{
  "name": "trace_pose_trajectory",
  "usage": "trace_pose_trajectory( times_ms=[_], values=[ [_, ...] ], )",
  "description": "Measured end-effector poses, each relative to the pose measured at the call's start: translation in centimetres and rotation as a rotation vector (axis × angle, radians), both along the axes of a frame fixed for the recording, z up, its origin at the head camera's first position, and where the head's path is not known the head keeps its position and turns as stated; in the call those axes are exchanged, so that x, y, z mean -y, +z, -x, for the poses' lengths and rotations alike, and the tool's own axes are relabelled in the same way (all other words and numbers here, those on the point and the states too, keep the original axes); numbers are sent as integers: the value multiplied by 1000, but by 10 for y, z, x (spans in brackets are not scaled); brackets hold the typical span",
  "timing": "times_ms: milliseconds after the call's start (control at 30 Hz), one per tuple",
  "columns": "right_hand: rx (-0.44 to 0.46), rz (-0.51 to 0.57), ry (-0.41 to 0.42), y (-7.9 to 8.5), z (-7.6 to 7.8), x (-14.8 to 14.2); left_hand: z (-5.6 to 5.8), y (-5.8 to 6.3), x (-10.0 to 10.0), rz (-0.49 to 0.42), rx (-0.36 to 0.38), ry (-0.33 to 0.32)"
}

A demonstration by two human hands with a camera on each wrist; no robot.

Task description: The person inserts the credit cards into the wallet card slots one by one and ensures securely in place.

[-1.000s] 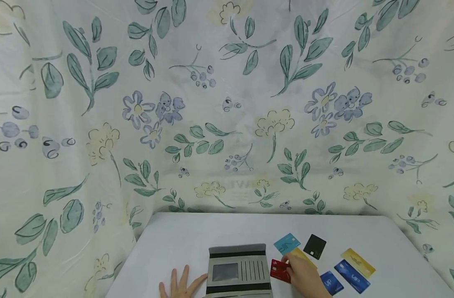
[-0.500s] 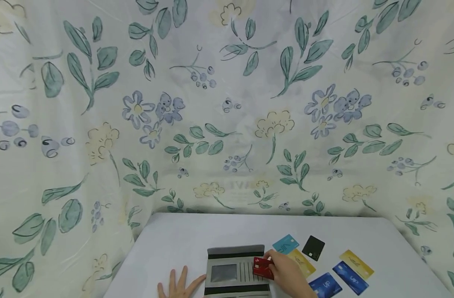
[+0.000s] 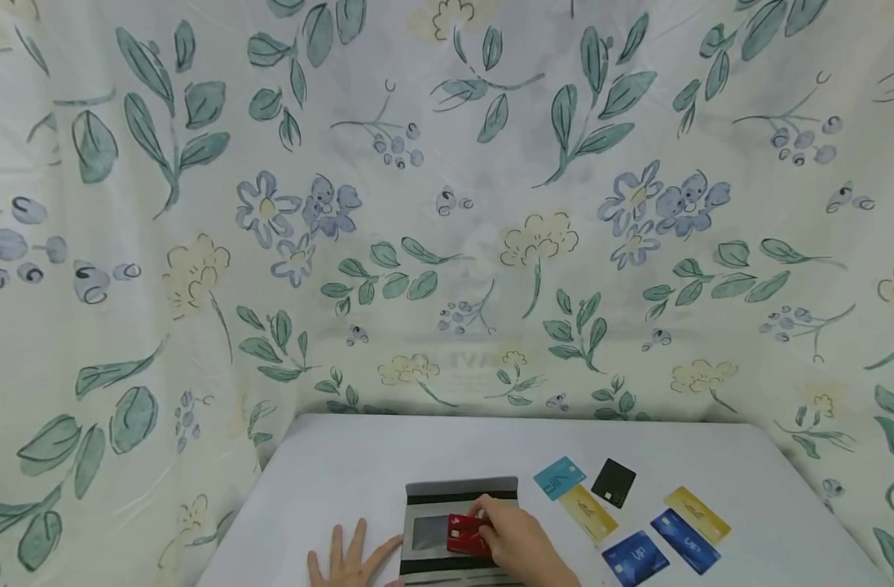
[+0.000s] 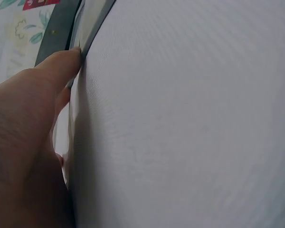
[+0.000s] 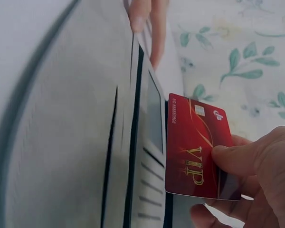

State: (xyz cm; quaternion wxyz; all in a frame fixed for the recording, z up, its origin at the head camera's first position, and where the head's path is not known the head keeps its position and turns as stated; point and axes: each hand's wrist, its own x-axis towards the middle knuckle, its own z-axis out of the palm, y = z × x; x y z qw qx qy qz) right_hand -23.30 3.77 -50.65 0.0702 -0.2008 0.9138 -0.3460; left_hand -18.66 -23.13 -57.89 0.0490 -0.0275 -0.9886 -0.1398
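Within right grip (image 3: pixel 521 540), red card (image 5: pixel 194 145)

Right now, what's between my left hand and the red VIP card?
In the head view, the left part of the open wallet, including its window, lies between your left hand and the red VIP card.

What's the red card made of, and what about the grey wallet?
The red card seems stiff, smooth plastic: flat and crisp-edged in the right hand. The grey wallet might be matte leather or imitation leather, judging by its dull, even surface; I can't tell which.
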Motion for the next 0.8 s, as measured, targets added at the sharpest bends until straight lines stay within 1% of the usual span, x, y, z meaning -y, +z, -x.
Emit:
trace_pose_trajectory(
  times_ms=[100,200,333,467,600,700,800],
  values=[
    [-12,-5,37,-1,-3,8,0,1,0,12,15,4],
    [-9,-3,73,-3,-5,15,1,3,0,27,60,10],
    [40,6,90,-3,-9,23,4,5,-1,46,131,15],
    [89,51,89,-6,-13,31,6,8,-2,74,188,17],
    [100,83,102,-9,-17,37,3,10,1,43,171,6],
    [98,74,105,-10,-19,40,2,10,3,-3,142,-6],
    [106,76,107,-10,-20,42,2,10,3,-34,137,-10]
  ],
)
